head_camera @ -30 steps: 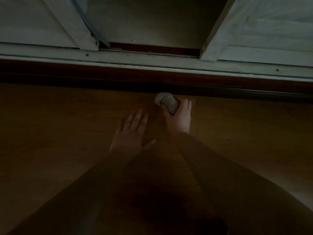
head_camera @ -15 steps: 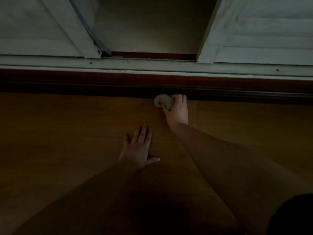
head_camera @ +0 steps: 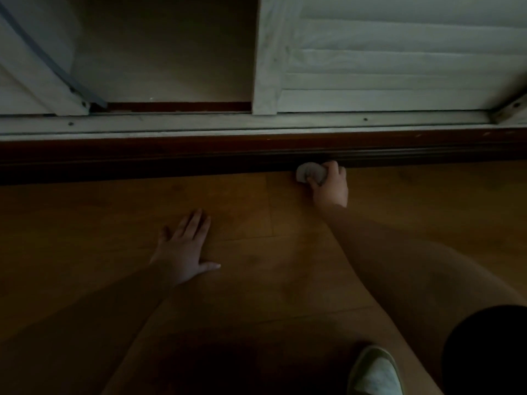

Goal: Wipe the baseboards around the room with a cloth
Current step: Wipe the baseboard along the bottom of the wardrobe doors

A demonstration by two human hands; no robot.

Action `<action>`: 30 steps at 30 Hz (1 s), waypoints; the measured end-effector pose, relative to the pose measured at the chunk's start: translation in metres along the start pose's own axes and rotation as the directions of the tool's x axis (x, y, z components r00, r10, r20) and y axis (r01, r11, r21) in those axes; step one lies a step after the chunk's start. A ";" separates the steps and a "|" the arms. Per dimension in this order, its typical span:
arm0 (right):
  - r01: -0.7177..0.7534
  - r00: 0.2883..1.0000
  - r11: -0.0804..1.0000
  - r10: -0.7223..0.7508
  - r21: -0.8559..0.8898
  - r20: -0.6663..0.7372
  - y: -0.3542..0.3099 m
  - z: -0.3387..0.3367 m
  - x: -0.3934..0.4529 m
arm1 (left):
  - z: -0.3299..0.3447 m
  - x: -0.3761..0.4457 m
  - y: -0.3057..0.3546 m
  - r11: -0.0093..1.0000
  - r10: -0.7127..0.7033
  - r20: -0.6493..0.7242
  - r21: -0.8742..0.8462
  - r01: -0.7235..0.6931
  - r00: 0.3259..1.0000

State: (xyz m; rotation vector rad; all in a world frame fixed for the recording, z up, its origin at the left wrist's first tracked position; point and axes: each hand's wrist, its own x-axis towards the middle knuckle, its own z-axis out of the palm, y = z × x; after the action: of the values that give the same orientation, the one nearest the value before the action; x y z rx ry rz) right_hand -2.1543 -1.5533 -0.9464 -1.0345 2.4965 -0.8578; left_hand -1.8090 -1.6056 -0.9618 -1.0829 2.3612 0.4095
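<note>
Cloth [head_camera: 309,173], a small pale wad, sits bunched in my right hand [head_camera: 330,186], whose fingers and thumb curl tightly around it. I see the wad pressed against the foot of the dark reddish-brown baseboard [head_camera: 171,158], right where that strip meets the wooden floor [head_camera: 85,218]. The baseboard runs straight across the whole view from left to right, and the cloth touches it a little right of the middle.

My left hand [head_camera: 184,249] lies flat on the floor well apart from the cloth, nearer to me and to the left. Its fingers are straight and close together, pointing toward the baseboard, with the thumb spread out to the right; it holds nothing.

Above the baseboard I see a pale sliding-door track [head_camera: 256,124] with small screws. A white louvred door [head_camera: 399,61] stands on it at the right, and another white door [head_camera: 34,78] sits at the far left, with a dim opening between them. At the bottom edge, right of centre, the toe of a light shoe [head_camera: 375,372] shows. The room is dark, so finer detail is hard to make out.
</note>
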 end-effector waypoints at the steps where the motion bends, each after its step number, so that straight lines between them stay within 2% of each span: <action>1: 0.014 1.000 0.999 -0.013 -0.036 0.023 0.006 -0.008 0.007 | -0.002 0.002 0.001 1.000 -0.009 0.004 -0.018 0.009 1.000; 4: 0.011 0.999 0.994 -0.007 -0.106 0.034 0.015 -0.022 0.021 | -0.005 0.008 0.006 1.000 -0.018 0.003 -0.025 0.018 1.000; 7: -0.077 0.997 0.994 0.078 -0.077 0.009 0.018 -0.026 0.017 | -0.010 0.013 0.007 0.999 -0.003 -0.004 -0.032 0.003 1.000; 10: -0.078 0.997 0.996 0.078 -0.040 0.005 0.016 -0.023 0.006 | -0.012 0.017 0.005 0.999 0.032 -0.003 -0.037 -0.032 0.999; 13: -0.024 0.999 1.000 0.024 0.011 0.025 0.001 -0.007 -0.012 | -0.013 0.016 0.002 0.998 0.059 -0.024 -0.011 -0.059 0.998; 17: 0.182 0.969 0.980 -0.193 0.082 0.151 -0.042 0.034 -0.038 | -0.014 0.016 -0.002 0.998 0.056 -0.028 -0.008 -0.056 0.998; 21: 0.314 0.925 0.934 -0.342 0.170 0.166 -0.103 0.075 -0.061 | -0.012 0.012 -0.011 0.999 0.025 -0.048 -0.022 -0.026 0.999; 25: 0.334 0.919 0.918 -0.367 0.213 0.142 -0.141 0.099 -0.077 | -0.004 0.003 -0.026 0.998 0.008 -0.036 -0.061 -0.010 0.999; 30: 0.237 0.962 0.949 -0.260 0.209 0.088 -0.152 0.108 -0.077 | 0.002 -0.005 -0.032 0.997 0.043 -0.020 -0.062 -0.044 0.999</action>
State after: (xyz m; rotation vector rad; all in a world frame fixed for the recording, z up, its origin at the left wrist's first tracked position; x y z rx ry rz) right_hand -1.9670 -1.6276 -0.9304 -1.3070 2.1654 -1.0609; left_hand -1.7806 -1.6222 -0.9622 -1.0696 2.4064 0.4942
